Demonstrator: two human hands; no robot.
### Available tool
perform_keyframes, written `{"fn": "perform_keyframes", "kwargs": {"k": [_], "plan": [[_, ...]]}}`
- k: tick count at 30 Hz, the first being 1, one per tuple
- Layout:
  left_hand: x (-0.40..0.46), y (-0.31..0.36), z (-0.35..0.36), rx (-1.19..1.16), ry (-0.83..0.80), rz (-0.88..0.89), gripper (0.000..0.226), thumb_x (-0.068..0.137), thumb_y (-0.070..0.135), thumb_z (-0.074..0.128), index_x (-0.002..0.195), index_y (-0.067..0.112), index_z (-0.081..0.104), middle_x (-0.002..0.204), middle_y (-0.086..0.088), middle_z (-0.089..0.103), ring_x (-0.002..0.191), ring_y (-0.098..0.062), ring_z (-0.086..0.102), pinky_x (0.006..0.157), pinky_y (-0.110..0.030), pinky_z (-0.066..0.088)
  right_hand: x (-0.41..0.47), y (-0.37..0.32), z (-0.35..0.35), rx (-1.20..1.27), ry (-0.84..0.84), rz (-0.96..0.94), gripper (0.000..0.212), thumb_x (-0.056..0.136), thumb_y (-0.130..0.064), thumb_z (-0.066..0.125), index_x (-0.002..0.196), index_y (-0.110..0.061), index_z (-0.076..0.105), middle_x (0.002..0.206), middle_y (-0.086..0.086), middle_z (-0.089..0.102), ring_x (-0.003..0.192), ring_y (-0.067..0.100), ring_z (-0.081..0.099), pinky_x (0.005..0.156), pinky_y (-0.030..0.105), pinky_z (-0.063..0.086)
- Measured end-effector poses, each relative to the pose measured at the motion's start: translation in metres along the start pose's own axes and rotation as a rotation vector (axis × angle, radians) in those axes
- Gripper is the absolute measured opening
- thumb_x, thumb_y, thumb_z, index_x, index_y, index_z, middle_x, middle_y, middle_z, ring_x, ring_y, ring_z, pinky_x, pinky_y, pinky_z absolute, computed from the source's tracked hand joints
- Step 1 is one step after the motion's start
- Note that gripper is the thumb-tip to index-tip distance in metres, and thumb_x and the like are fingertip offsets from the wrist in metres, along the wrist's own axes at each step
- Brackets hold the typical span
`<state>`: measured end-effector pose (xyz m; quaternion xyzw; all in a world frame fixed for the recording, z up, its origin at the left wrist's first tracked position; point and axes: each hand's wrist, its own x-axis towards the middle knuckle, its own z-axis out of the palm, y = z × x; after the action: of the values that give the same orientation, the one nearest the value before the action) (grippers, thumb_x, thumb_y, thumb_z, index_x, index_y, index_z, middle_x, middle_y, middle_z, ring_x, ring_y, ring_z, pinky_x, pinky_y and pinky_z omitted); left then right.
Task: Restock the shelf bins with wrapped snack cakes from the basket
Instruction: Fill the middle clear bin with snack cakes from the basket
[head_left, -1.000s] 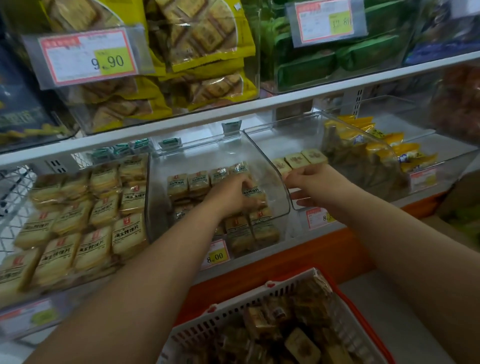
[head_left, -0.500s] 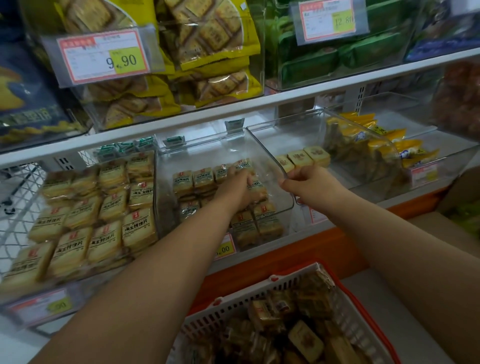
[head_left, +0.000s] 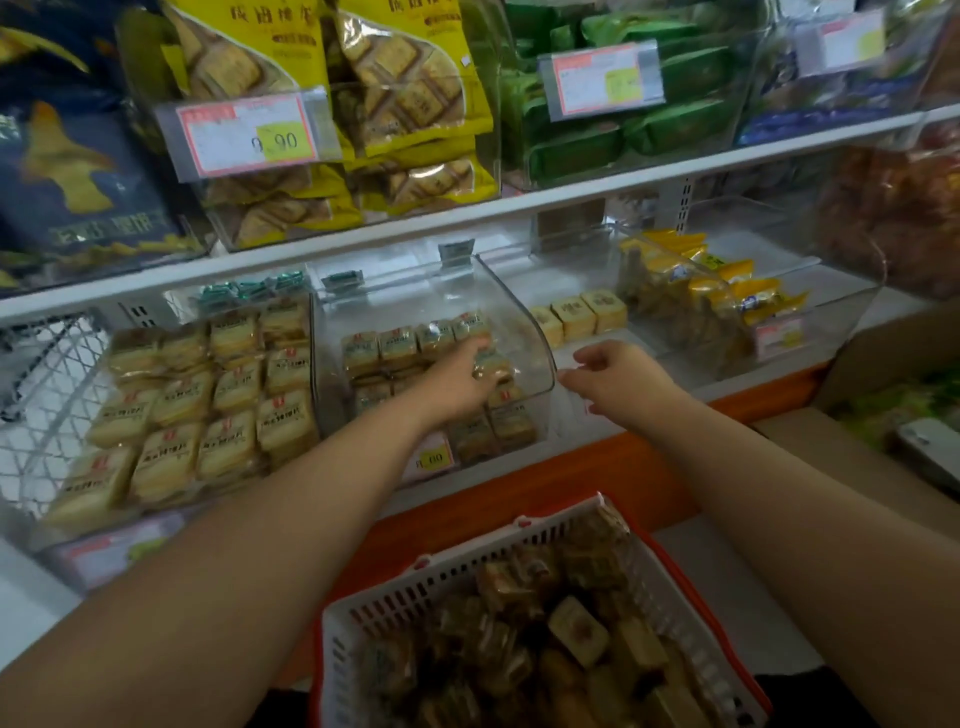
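A white two-tier shelf (head_left: 363, 244) fills the view, its upper tier packed with yellow biscuit bags (head_left: 410, 104) and green packs (head_left: 639, 124) behind clear bins; one price tag (head_left: 249, 136) there reads 9.90, and the other writing is too blurred to read. On the lower tier a clear left bin (head_left: 171, 405) holds rows of pale wrapped snack cakes with red marks. Beside it the clear middle bin (head_left: 530, 332) holds smaller wrapped cakes (head_left: 395, 343), with a front tag (head_left: 431, 460) that seems to read 8.00. Further right three square cakes (head_left: 576, 314) sit in a row, then a bin of yellow-wrapped snacks (head_left: 727, 280). Below, at the bottom edge, a white slotted basket (head_left: 467, 566) with a red rim is heaped with brown and pale wrapped snack cakes (head_left: 576, 631). The left hand (head_left: 462, 382) reaches into the middle bin, fingers curved down on the cakes at its right side; whether it grips one I cannot tell. The right hand (head_left: 618, 382) hovers just outside that bin's right wall, fingers loosely curled and holding nothing. The basket cakes lie well below both hands, between the forearms.
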<state>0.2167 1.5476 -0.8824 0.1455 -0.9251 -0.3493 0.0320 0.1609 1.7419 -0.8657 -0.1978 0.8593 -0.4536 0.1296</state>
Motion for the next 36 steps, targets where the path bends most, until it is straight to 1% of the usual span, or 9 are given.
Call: {"fn": "perform_keyframes", "kwargs": {"k": [5,8,15,17,19,21,25,31,36], "plan": [[-0.076,-0.008,0.025,0.173,0.305,0.250,0.022,0.099,0.020,0.053,0.117,0.028,0.061,0.135,0.008,0.047,0.105,0.000,0.039,0.086,-0.018,0.030,-0.029,0.019,0.010,-0.152,-0.100,-0.040,0.024,0.093,-0.028,0.065,0.113,-0.015,0.061,0.099,0.001,0.061,0.089,0.017,0.060,0.067,0.025,0.049],[-0.113,-0.010,0.048,0.117,0.237,0.335,0.021,0.097,0.015,0.053,0.102,0.034,0.061,0.122,0.015,0.047,0.112,0.003,0.037,0.088,-0.010,0.026,-0.044,0.042,0.031,-0.253,-0.234,-0.029,0.009,0.091,-0.026,0.067,0.097,-0.021,0.062,0.094,-0.003,0.060,0.088,0.013,0.058,0.068,0.025,0.045],[-0.147,-0.033,0.081,0.179,-0.190,-0.003,0.018,0.096,0.035,0.058,0.114,0.036,0.062,0.117,0.013,0.049,0.107,-0.009,0.049,0.084,-0.025,0.039,-0.052,0.099,0.085,-0.670,-0.485,-0.071,0.010,0.093,-0.032,0.061,0.097,-0.024,0.057,0.098,0.000,0.063,0.094,0.020,0.058,0.094,0.038,0.047],[-0.146,-0.038,0.080,0.188,-0.250,-0.074,0.021,0.097,0.037,0.057,0.117,0.033,0.061,0.121,0.008,0.052,0.106,-0.011,0.051,0.084,-0.027,0.044,-0.049,0.107,0.097,-0.738,-0.540,-0.112,0.022,0.095,-0.032,0.056,0.114,-0.022,0.057,0.103,0.004,0.064,0.089,0.019,0.057,0.088,0.035,0.050],[-0.142,-0.042,0.076,0.192,-0.262,-0.103,0.020,0.098,0.037,0.056,0.116,0.033,0.061,0.122,0.007,0.053,0.102,-0.011,0.053,0.081,-0.027,0.045,-0.041,0.110,0.113,-0.793,-0.593,-0.145,0.045,0.098,-0.027,0.052,0.140,-0.017,0.043,0.120,0.009,0.062,0.097,0.022,0.062,0.080,0.032,0.053],[-0.137,-0.048,0.072,0.212,-0.252,-0.125,0.014,0.098,0.036,0.054,0.111,0.034,0.060,0.119,0.007,0.054,0.098,-0.010,0.052,0.078,-0.028,0.043,-0.034,0.108,0.133,-0.878,-0.680,-0.131,0.053,0.098,-0.018,0.050,0.148,-0.014,0.034,0.136,0.013,0.053,0.114,0.027,0.060,0.090,0.040,0.054],[-0.123,-0.056,0.063,0.191,-0.259,-0.155,0.009,0.100,0.033,0.052,0.103,0.033,0.060,0.117,0.005,0.058,0.105,-0.016,0.054,0.088,-0.034,0.048,-0.027,0.116,0.171,-0.926,-0.689,-0.166,0.039,0.098,-0.023,0.048,0.138,-0.019,0.046,0.133,0.010,0.055,0.116,0.028,0.058,0.094,0.045,0.051],[-0.108,-0.058,0.052,0.034,-0.227,-0.220,0.010,0.101,0.030,0.051,0.095,0.035,0.058,0.105,0.011,0.058,0.100,-0.010,0.055,0.079,-0.026,0.042,-0.025,0.144,0.201,-1.001,-0.605,-0.354,0.041,0.099,-0.034,0.041,0.137,-0.019,0.043,0.133,0.008,0.054,0.115,0.029,0.057,0.085,0.046,0.050],[-0.106,-0.061,0.046,-0.049,-0.213,-0.261,0.011,0.102,0.022,0.049,0.102,0.029,0.057,0.109,0.008,0.055,0.105,-0.012,0.054,0.086,-0.027,0.045,-0.015,0.133,0.191,-0.691,-0.713,-0.138,0.046,0.086,-0.054,0.054,0.125,-0.030,0.051,0.115,-0.004,0.059,0.106,0.020,0.059,0.088,0.039,0.053]]}}
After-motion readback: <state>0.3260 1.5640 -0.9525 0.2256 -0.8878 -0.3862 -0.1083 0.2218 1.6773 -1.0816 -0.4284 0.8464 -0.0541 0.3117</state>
